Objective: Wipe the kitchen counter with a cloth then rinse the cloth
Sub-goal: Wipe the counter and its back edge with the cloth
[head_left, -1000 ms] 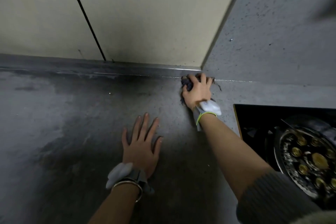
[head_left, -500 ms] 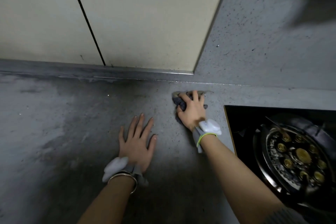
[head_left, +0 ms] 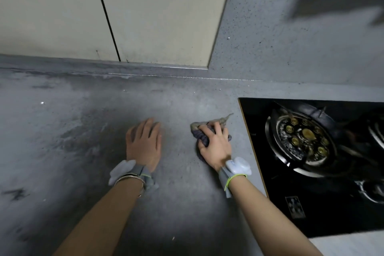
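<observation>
The grey kitchen counter [head_left: 62, 135] fills the lower left and middle of the head view, with dark smudged patches. A crumpled dark grey cloth [head_left: 202, 136] lies on it just left of the hob. My right hand [head_left: 216, 147] grips the cloth from above, fingers curled over it, pressing it to the counter. A thin corner of the cloth sticks out toward the back right. My left hand [head_left: 144, 145] rests on the counter beside it, fingers together; its image is slightly blurred. Both wrists wear grey bands with white pods.
A black glass gas hob [head_left: 311, 203] with a round burner [head_left: 301, 139] is set into the counter at the right, its edge close to my right hand. Cream wall panels [head_left: 155, 16] and a speckled grey wall [head_left: 291, 48] rise behind the counter.
My right hand has dragged the cloth from the back corner at the wall toward me along the hob's edge. My left hand's fingers have drawn together from a spread pose.
</observation>
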A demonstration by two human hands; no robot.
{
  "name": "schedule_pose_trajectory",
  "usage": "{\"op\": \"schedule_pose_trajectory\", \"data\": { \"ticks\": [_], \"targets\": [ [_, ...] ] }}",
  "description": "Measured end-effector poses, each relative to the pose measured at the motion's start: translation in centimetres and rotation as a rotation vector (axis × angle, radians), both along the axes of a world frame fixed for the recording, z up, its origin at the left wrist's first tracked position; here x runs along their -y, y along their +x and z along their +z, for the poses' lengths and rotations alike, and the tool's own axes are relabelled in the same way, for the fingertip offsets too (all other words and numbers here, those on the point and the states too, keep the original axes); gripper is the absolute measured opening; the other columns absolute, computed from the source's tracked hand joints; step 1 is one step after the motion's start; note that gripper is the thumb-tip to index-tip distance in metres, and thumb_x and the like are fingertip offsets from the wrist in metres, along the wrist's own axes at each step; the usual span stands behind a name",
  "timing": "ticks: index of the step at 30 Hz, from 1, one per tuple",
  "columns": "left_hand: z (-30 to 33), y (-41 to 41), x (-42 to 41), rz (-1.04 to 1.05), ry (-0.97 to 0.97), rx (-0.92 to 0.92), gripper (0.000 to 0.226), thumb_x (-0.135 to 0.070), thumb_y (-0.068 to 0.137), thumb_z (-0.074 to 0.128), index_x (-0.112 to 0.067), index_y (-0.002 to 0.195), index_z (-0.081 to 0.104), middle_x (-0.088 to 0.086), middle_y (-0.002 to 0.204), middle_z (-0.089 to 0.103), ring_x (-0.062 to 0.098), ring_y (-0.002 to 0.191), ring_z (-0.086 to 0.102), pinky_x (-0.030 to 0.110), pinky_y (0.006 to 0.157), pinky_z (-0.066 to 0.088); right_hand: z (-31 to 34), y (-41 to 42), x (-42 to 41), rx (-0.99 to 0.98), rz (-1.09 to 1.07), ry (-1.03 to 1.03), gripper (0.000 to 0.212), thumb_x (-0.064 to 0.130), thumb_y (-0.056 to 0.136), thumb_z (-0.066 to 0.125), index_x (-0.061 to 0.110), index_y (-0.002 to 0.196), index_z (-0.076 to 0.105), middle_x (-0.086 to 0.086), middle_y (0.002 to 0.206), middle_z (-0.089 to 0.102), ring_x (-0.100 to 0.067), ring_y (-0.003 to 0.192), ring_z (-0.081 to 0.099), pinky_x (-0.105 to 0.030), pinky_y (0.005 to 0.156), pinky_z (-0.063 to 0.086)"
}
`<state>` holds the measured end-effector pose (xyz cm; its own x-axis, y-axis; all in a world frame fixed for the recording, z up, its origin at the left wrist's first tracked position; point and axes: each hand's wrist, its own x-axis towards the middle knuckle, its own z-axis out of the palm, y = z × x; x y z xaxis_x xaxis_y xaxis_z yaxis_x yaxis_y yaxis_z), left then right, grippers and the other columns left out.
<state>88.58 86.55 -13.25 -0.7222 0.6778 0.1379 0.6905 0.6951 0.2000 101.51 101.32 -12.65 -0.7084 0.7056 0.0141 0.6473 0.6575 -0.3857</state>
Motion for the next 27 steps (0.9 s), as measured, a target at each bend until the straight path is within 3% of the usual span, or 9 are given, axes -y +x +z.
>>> {"op": "schedule_pose_trajectory", "data": {
  "ticks": [4, 8, 12, 14, 17, 22, 27],
  "targets": [
    [1.1, 2.1, 6.0, 0.006, 0.108, -0.094, 0.04, -0.025, 0.09, 0.036, -0.009, 0.104, 0.07, 0.013, 0.108, 0.067, 0.028, 0.1, 0.063, 0.044, 0.09, 0.039, 0.1, 3.4, 3.2, 0.004, -0.026, -0.016, 0.044, 0.026, 0.083, 0.057, 0.028, 0.128, 0.053, -0.004, 0.136, 0.038, -0.032, 0.123, 0.031, -0.034, 0.089, 0.043],
    [1.2, 4.2, 12.6, -0.037, 0.084, -0.139, 0.044, -0.025, 0.087, 0.032, -0.008, 0.095, 0.072, 0.013, 0.097, 0.068, 0.03, 0.09, 0.065, 0.045, 0.083, 0.042, 0.3, 7.4, 7.4, -0.028, -0.05, -0.018, 0.044, 0.024, 0.083, 0.058, 0.024, 0.126, 0.056, -0.006, 0.135, 0.041, -0.034, 0.121, 0.032, -0.034, 0.092, 0.04],
    [0.8, 5.9, 15.7, -0.064, -0.009, -0.074, 0.042, -0.027, 0.087, 0.036, -0.009, 0.091, 0.074, 0.009, 0.09, 0.071, 0.029, 0.08, 0.069, 0.051, 0.081, 0.045, 0.3, 10.9, 10.6, -0.036, -0.074, -0.032, 0.042, 0.024, 0.084, 0.06, 0.024, 0.126, 0.057, -0.007, 0.135, 0.042, -0.032, 0.121, 0.034, -0.034, 0.091, 0.041],
    [0.7, 6.5, 16.8, -0.079, -0.074, -0.026, 0.045, -0.032, 0.091, 0.034, -0.014, 0.108, 0.072, 0.005, 0.11, 0.069, 0.023, 0.096, 0.067, 0.049, 0.091, 0.04, 0.5, 12.9, 13.0, -0.069, -0.089, -0.026, 0.041, 0.021, 0.083, 0.061, 0.021, 0.124, 0.059, -0.009, 0.132, 0.045, -0.033, 0.119, 0.037, -0.034, 0.092, 0.04],
    [-0.3, 5.5, 16.6, -0.082, -0.197, 0.079, 0.044, -0.038, 0.101, 0.027, -0.03, 0.142, 0.04, -0.012, 0.147, 0.039, 0.008, 0.132, 0.04, 0.037, 0.107, 0.018, 0.5, 15.2, 15.1, -0.103, -0.1, -0.043, 0.04, 0.019, 0.083, 0.062, 0.02, 0.123, 0.061, -0.01, 0.128, 0.049, -0.034, 0.116, 0.039, -0.038, 0.09, 0.041],
    [-0.7, 5.1, 16.5, -0.048, -0.247, 0.085, 0.047, -0.042, 0.1, 0.028, -0.033, 0.145, 0.032, -0.016, 0.149, 0.033, 0.005, 0.136, 0.032, 0.036, 0.109, 0.013, 0.1, 18.2, 18.2, -0.144, -0.107, -0.018, 0.039, 0.015, 0.079, 0.068, 0.018, 0.117, 0.065, -0.01, 0.122, 0.054, -0.035, 0.112, 0.044, -0.037, 0.091, 0.042],
    [-1.0, 5.5, 16.5, -0.021, -0.201, 0.08, 0.045, -0.043, 0.098, 0.035, -0.031, 0.141, 0.041, -0.012, 0.142, 0.043, 0.01, 0.129, 0.041, 0.036, 0.103, 0.022, 0.1, 18.1, 18.5, -0.171, -0.132, 0.021, 0.035, 0.014, 0.075, 0.073, 0.017, 0.109, 0.069, -0.009, 0.116, 0.059, -0.036, 0.109, 0.049, -0.036, 0.082, 0.048]
  ]
}}
